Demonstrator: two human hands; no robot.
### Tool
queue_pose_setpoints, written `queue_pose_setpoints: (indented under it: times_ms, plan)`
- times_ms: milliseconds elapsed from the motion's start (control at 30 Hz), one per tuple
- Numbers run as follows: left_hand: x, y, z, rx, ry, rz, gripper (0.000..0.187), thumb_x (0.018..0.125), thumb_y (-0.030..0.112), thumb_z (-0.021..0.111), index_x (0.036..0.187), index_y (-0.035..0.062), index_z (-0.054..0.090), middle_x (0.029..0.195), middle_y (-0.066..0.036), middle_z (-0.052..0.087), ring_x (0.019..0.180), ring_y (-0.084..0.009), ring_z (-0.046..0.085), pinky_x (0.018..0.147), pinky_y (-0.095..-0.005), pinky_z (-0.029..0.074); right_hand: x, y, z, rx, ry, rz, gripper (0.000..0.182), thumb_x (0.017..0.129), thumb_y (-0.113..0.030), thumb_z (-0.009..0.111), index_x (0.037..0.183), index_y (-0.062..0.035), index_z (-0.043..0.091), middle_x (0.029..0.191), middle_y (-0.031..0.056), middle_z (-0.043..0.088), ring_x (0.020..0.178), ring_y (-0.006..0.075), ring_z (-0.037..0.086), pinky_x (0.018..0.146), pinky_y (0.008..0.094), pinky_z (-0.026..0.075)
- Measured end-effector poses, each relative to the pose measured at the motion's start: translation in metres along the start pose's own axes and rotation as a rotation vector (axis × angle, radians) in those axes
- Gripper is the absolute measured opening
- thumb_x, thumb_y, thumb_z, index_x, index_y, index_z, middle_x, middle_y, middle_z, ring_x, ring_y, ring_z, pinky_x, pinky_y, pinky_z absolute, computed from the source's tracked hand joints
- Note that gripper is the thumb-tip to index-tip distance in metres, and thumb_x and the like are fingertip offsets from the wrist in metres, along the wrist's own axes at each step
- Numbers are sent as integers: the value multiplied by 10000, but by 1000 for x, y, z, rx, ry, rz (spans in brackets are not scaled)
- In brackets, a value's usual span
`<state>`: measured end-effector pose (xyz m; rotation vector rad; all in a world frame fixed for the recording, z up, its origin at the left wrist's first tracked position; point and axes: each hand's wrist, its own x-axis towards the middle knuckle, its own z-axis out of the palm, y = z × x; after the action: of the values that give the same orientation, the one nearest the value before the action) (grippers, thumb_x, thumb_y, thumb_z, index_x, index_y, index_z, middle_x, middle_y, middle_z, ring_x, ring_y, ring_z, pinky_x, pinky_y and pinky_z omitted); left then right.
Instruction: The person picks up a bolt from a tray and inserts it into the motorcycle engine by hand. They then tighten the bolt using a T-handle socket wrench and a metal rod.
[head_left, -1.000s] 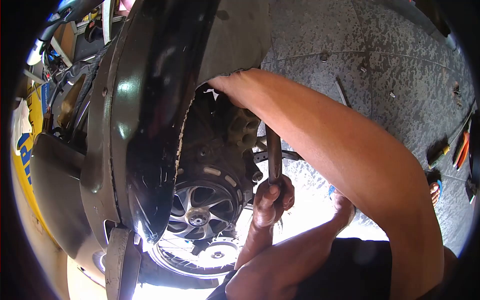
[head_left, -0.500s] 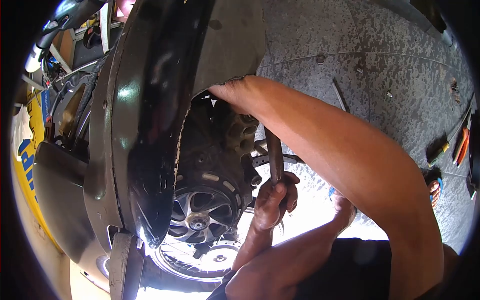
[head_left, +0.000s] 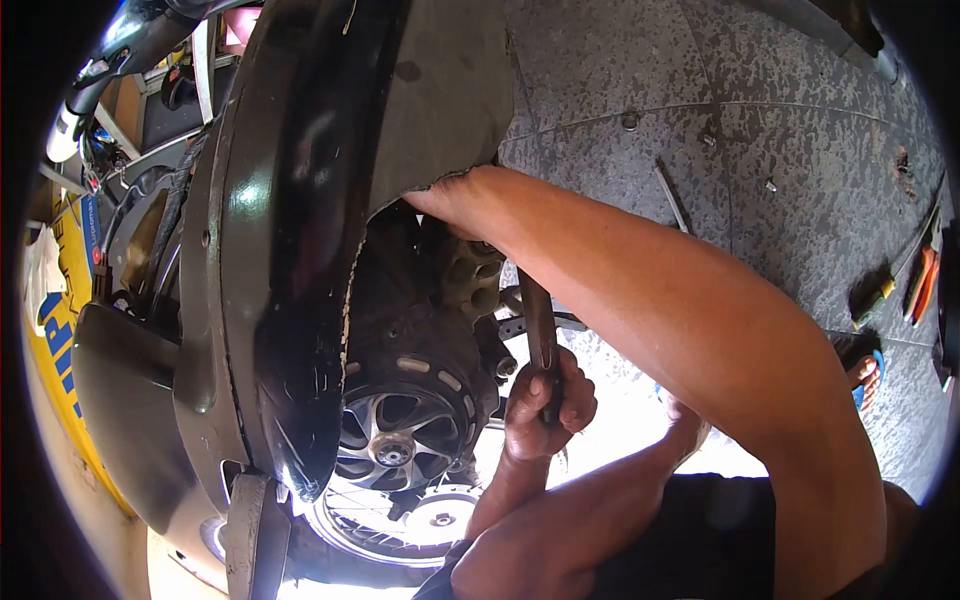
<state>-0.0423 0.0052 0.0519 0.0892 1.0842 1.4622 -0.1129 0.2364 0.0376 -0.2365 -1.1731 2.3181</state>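
My left hand (head_left: 577, 398) is wrapped around the lower part of a dark, thick bar (head_left: 540, 325), whose lower end shows between the thumb and fingers. The bar's upper end is hidden behind my right forearm (head_left: 640, 270). That forearm stretches into the opening beneath the dark scooter body panel (head_left: 295, 230), and the panel's edge covers my right hand. Inside the opening are engine parts (head_left: 470, 285) and a round spoked clutch part (head_left: 393, 450). Below them sits the spoked rear wheel (head_left: 400, 555).
A thin metal rod (head_left: 671, 197) lies on the grey floor (head_left: 780, 150). Farther right are a yellow-handled screwdriver (head_left: 873, 300) and orange-handled pliers (head_left: 923, 286). A yellow sign (head_left: 55, 330) stands at left. A foot in a blue sandal (head_left: 866, 375) shows at right.
My left fingers now close around the bar with its end showing lower in the hand. My right arm stays inside the opening. The view has shifted slightly.
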Motion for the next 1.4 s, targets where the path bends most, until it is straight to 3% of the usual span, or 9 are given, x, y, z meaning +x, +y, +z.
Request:
queue_pose_setpoints:
  times_ms: [167, 300, 567, 700, 733, 867, 1000, 1100, 1400]
  plan:
    - [-2, 3, -2, 89, -52, -32, 602, 865, 515, 617, 1057, -46, 512, 622, -52, 511, 511, -114, 476, 441, -231, 363, 0, -1, 0, -1, -8, 6, 501, 968, -368, 362, 1343, -40, 419, 1417, 165, 382, 1319, 277, 352, 1069, 391, 314]
    - [-7, 2, -6, 148, -28, -10, 599, 856, 513, 630, 1022, -52, 517, 629, -60, 523, 517, -120, 494, 442, -225, 376, -1, -1, 0, -1, -14, 9, 504, 970, -370, 357, 1349, -42, 411, 1424, 160, 374, 1325, 273, 344, 1074, 389, 308]
    - [-18, 10, -11, 272, 3, -19, 399, 896, 363, 619, 773, 12, 476, 567, -7, 426, 473, -81, 365, 424, -238, 284, 0, -2, -1, -11, -10, 9, 512, 972, -373, 347, 1363, -46, 397, 1440, 151, 358, 1338, 267, 327, 1083, 385, 296]
    - [-13, 18, 0, 400, 77, -62, 477, 857, 423, 650, 842, -37, 527, 582, -34, 453, 490, -105, 422, 455, -240, 345, -1, -2, -2, -4, -3, 10, 516, 974, -375, 342, 1370, -48, 390, 1448, 146, 350, 1344, 263, 319, 1087, 383, 291]
    - [-9, 17, 2, 399, 55, -59, 558, 828, 466, 672, 952, -56, 522, 620, -51, 486, 509, -119, 457, 469, -244, 376, -1, -2, -2, -2, -4, 10, 516, 974, -375, 341, 1372, -48, 388, 1450, 145, 348, 1346, 262, 317, 1088, 382, 289]
    - [-4, 14, 18, 229, 96, -55, 537, 852, 427, 662, 1076, -22, 473, 654, -58, 495, 498, -113, 442, 429, -233, 356, -1, -6, -1, -6, -8, 10, 520, 976, -376, 336, 1378, -50, 381, 1457, 140, 340, 1352, 259, 308, 1092, 380, 283]
    - [-3, 16, 24, 87, 214, -111, 251, 930, 261, 590, 999, 47, 478, 576, -3, 398, 450, -85, 361, 400, -224, 290, -3, -6, -1, -7, 3, 7, 524, 977, -378, 332, 1385, -52, 374, 1465, 136, 331, 1358, 256, 300, 1097, 378, 278]
    - [0, 10, 15, 1, 84, -104, 256, 952, 277, 550, 1039, 45, 486, 561, -8, 393, 444, -91, 333, 401, -233, 290, -2, -8, -2, -4, 11, 5, 527, 978, -379, 328, 1390, -54, 369, 1471, 132, 325, 1363, 253, 293, 1100, 376, 273]
    - [17, 23, 38, -35, 95, -179, 290, 923, 324, 599, 940, 61, 478, 550, 2, 390, 436, -97, 368, 393, -239, 320, 0, -10, 0, 6, 5, 4, 536, 981, -383, 317, 1406, -58, 353, 1489, 121, 307, 1377, 246, 274, 1110, 371, 260]
